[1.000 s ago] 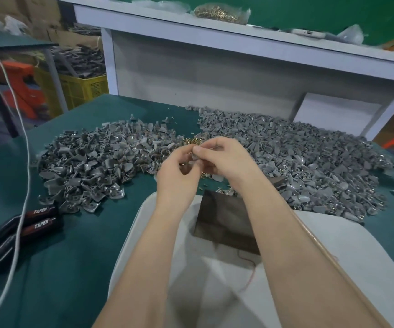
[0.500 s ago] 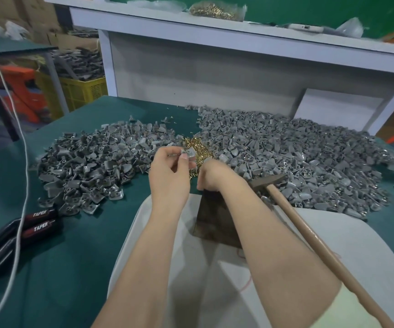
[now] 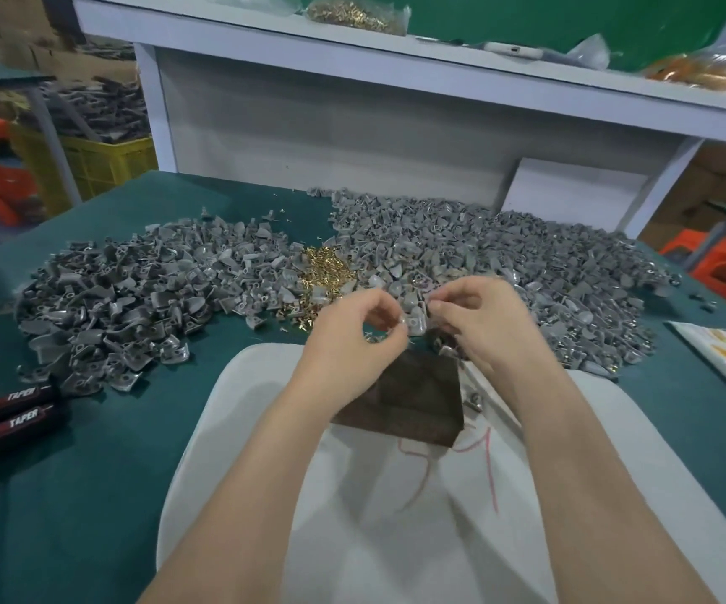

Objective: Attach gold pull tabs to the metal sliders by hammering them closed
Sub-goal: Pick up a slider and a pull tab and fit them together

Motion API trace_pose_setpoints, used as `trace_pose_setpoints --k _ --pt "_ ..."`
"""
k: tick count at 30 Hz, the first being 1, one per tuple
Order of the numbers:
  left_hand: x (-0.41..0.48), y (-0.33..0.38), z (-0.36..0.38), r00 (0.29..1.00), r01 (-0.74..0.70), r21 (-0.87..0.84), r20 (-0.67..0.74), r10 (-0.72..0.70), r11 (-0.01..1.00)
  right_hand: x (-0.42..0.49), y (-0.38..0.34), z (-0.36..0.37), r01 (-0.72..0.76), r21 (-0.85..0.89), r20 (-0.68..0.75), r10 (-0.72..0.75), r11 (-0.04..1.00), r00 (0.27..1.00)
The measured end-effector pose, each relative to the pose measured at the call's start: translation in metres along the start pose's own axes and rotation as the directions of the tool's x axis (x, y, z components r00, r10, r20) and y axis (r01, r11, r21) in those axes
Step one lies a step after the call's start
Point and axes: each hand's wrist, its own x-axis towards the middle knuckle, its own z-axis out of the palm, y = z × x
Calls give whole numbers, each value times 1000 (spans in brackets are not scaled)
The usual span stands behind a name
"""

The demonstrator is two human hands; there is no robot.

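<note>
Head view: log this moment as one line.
left hand: pinches slider | right hand: pinches slider | place: over block | tabs: heap behind hands

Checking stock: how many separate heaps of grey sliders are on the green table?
2: a left heap beside the gold tabs and a larger right heap on their other side. The left hand and right hand may hide strays.

- Both bare forearms rise from the bottom edge of the frame and converge toward its centre.
- The left hand (image 3: 352, 337), just left of centre, has its fingers curled, with thumb and forefinger pinching a small grey slider (image 3: 415, 319).
- The right hand (image 3: 479, 320), just right of centre, is back-upward and motion-blurred, and curls its thumb and fingertips onto the same slider.
</note>
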Motion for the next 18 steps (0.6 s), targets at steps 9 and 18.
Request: trace_pose_setpoints --k 9,18 --pt "-1 0 5 986 55 439 116 -118 897 -26 20 6 114 105 6 -115 988 993" --pt "-2 4 6 995 -103 270 30 99 957 -24 20 18 130 152 -2 -131 980 991"
